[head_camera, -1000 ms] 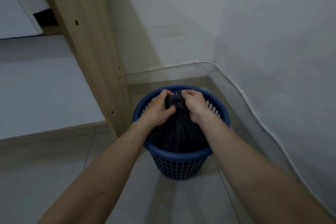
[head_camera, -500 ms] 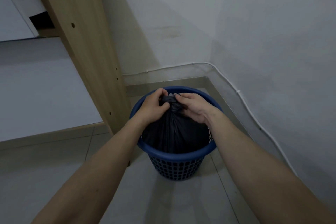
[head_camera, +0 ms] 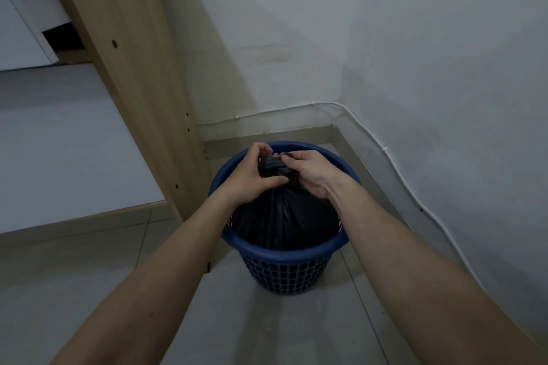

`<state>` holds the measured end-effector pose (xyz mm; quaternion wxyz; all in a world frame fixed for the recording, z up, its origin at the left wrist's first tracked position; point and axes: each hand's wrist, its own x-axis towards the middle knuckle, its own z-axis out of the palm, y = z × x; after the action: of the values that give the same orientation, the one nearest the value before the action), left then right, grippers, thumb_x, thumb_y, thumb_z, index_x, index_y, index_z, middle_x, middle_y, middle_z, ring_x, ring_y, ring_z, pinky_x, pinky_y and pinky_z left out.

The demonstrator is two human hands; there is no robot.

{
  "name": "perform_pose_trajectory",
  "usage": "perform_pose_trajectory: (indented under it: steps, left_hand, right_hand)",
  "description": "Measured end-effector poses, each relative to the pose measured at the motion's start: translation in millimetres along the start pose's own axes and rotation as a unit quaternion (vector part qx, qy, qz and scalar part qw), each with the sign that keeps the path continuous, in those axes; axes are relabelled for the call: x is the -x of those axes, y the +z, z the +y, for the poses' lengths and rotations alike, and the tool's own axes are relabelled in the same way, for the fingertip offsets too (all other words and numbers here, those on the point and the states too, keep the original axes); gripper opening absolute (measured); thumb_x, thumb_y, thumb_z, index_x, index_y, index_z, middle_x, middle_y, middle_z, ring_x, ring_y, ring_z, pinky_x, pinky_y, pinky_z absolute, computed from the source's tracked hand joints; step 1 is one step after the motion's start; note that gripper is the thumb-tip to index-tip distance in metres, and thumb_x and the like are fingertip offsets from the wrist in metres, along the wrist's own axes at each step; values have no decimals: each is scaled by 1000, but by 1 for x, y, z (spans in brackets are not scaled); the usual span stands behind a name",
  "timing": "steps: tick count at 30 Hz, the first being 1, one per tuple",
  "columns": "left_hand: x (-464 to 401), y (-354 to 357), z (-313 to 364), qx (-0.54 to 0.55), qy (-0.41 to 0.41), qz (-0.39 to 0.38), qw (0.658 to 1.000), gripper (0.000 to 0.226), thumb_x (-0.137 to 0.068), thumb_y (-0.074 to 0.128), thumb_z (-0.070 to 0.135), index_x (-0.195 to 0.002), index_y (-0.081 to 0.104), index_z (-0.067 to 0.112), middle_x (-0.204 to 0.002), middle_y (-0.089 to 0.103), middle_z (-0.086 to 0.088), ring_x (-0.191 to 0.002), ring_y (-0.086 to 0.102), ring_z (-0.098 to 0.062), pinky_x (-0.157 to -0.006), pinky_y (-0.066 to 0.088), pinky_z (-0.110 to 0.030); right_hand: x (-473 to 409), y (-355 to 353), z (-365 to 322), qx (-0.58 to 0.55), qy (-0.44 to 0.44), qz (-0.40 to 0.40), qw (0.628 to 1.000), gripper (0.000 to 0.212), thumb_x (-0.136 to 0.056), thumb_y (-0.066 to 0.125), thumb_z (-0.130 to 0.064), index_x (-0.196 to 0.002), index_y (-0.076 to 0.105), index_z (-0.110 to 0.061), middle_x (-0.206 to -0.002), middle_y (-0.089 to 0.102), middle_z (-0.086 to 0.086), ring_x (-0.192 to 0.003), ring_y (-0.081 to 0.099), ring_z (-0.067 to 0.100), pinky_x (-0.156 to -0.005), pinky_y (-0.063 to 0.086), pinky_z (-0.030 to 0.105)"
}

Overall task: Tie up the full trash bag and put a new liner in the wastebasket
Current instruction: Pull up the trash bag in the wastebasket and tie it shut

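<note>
Two hands, left hand (head_camera: 250, 176) and right hand (head_camera: 312, 175), pinch one black bag (head_camera: 284, 216) in one wastebasket (head_camera: 286, 264)

From my feed I see two forearms, bare from the lower frame edge to the wrists, with no sleeve or cuff on either. My left hand (head_camera: 252, 175) and right hand (head_camera: 311, 175) are bare: no gloves, and no watch or band at either wrist. I can't make out rings, though the dim light leaves the fingers too murky to be sure. A few small dark specks dot the left forearm.
</note>
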<state>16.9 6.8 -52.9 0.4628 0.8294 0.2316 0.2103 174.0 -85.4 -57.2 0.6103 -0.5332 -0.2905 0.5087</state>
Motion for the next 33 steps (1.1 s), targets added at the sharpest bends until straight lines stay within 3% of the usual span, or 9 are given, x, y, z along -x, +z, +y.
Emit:
perform_pose_trajectory:
  steps: [6, 9, 11, 16, 20, 22, 25, 30, 33]
  left_hand:
    - [-4, -3, -6, -49, 45, -2, 998, 71, -69, 86, 31, -113, 30, 29, -116, 52, 2, -102, 59, -18, -85, 52, -37]
    - [-6, -1, -9, -64, 44, 20, 997, 63, -71, 87, 25, -110, 37, 25, -109, 55, 5, -95, 58, -15, -81, 49, -35]
    - [-5, 4, -10, -68, 39, 55, 995, 51, -73, 86, 25, -104, 46, 24, -101, 60, 8, -88, 59, -12, -77, 49, -34]
    - [-3, 14, -13, -121, 85, 119, 982, 25, -85, 77, 19, -87, 54, 12, -93, 67, 0, -87, 62, -16, -80, 51, -40]
    - [1, 15, -12, -180, 190, 74, 962, 21, -90, 68, 8, -87, 51, 19, -100, 58, -4, -91, 57, -20, -82, 50, -47]
    - [3, 15, -11, -170, 154, 43, 972, 22, -91, 67, 26, -85, 48, 20, -100, 58, -2, -92, 58, -21, -82, 50, -48]
    - [1, 14, 0, -56, 22, 47, 997, 34, -85, 66, 51, -88, 48, 22, -96, 63, 0, -91, 61, -19, -87, 50, -49]
    - [-14, 3, 6, 62, -71, -65, 993, 51, -79, 67, 60, -124, 59, 37, -122, 67, 6, -117, 61, -16, -109, 42, -47]
    - [-14, 4, 5, 191, -97, -107, 971, 49, -88, 65, 52, -128, 66, 24, -126, 68, -5, -122, 61, -25, -113, 38, -49]
  right_hand:
    - [4, -6, -13, 182, -17, -68, 981, 16, -99, 59, -11, -106, 73, -12, -106, 73, 12, -94, 68, 21, -88, 55, 37]
    - [4, -4, -20, 389, -96, -30, 916, 13, -97, 62, -23, -92, 71, -31, -93, 74, -7, -89, 67, 11, -88, 53, 40]
    - [5, 3, -17, 432, -130, 16, 892, 12, -98, 59, -25, -94, 69, -31, -94, 72, -8, -91, 66, 10, -86, 52, 36]
    - [4, 21, -5, 409, -156, 185, 880, 20, -101, 56, -25, -108, 69, -11, -101, 69, 2, -95, 61, 17, -82, 44, 29]
    - [-1, 27, -5, 165, -41, 250, 953, 19, -103, 54, -23, -107, 68, -11, -88, 68, 2, -87, 63, 18, -69, 52, 29]
    - [-2, 22, -2, 150, -18, 247, 957, 18, -103, 53, -23, -108, 67, -12, -91, 69, 3, -89, 64, 19, -74, 56, 33]
    - [0, 14, -7, 265, -110, 191, 939, 16, -100, 58, -25, -105, 70, -17, -94, 72, 0, -90, 67, 17, -77, 53, 31]
    - [1, 9, -14, 355, -212, 101, 905, 9, -94, 64, -23, -94, 74, -22, -87, 74, -5, -87, 69, 13, -78, 53, 28]
    - [6, 6, -17, 313, -203, 96, 923, 11, -95, 64, -20, -90, 73, -24, -84, 73, -9, -82, 67, 4, -74, 51, 20]
